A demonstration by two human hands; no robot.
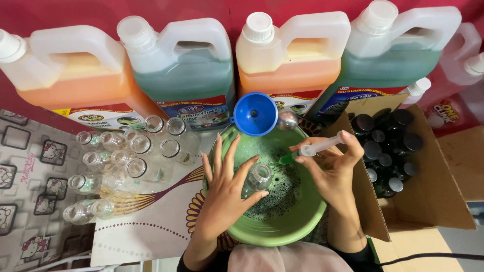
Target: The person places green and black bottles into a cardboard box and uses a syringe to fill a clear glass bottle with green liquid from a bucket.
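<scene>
Left hand [227, 194] fingers around clear bottle [258, 176], right hand [330, 168] fingers gripping syringe [315, 148] over green basin [302, 221].

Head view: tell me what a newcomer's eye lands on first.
The green basin of foamy green liquid sits at centre, where the left hand steadies a small clear bottle and the right hand holds a syringe over it. Behind stand four big jugs of orange and green liquid, with a blue funnel on the basin's far rim.
</scene>
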